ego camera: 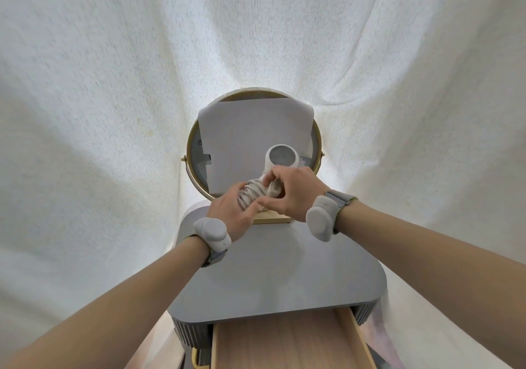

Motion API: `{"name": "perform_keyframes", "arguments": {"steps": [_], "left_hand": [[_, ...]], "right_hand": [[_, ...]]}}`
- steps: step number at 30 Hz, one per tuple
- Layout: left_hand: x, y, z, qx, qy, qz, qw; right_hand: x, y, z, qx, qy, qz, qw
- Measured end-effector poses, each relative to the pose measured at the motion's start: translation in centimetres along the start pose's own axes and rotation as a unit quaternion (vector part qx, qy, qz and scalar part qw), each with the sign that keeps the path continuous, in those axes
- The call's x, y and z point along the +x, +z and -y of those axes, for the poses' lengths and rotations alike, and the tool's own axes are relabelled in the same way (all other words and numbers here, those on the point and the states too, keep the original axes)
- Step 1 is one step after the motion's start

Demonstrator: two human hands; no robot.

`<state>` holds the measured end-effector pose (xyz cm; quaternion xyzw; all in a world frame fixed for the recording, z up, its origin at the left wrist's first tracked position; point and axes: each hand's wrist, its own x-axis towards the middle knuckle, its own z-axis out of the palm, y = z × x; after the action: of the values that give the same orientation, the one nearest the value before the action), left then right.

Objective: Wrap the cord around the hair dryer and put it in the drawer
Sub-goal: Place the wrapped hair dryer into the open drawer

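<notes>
Curtain (113, 112): white textured fabric, fills the whole background behind the table.
Vanity table (270, 277): grey top with rounded corners and a ribbed edge, directly below my arms.
Drawer (284, 343): pulled open at the near edge of the table, pale wood bottom visible, nothing seen inside it.
Mirror (196, 152): round, gold rim, on a gold base at the far end of the table; its glass is mostly covered by a white sheet (250, 129).
Hair dryer (283, 156): white, held in the air in front of the mirror, over the far part of the table, one round open end facing me.
Cord (253, 193): pale, coiled in many turns around the dryer's handle, between my two hands.
My left hand (232, 216): fingers curled under the wrapped handle, gripping it from below.
My right hand (290, 192): fingers bent over the coils from above, pinching the cord's end piece against the bundle.
Wrist bands: a grey padded unit on my left wrist (212, 232), another on my right wrist (321, 219).
</notes>
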<state>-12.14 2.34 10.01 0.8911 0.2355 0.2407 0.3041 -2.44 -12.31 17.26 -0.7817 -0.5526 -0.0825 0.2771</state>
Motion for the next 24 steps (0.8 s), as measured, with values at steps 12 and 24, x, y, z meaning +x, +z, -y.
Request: {"name": "perform_keyframes", "arguments": {"steps": [12, 24], "left_hand": [[-1.3, 1.3, 0.1, 0.106, 0.081, 0.030, 0.991], [-3.1, 2.6, 4.2, 0.107, 0.127, 0.056, 0.985]], "right_hand": [[1.2, 2.0, 0.8, -0.008, 0.169, -0.003, 0.986], [-0.4, 2.1, -2.1, -0.073, 0.272, 0.023, 0.959]]}}
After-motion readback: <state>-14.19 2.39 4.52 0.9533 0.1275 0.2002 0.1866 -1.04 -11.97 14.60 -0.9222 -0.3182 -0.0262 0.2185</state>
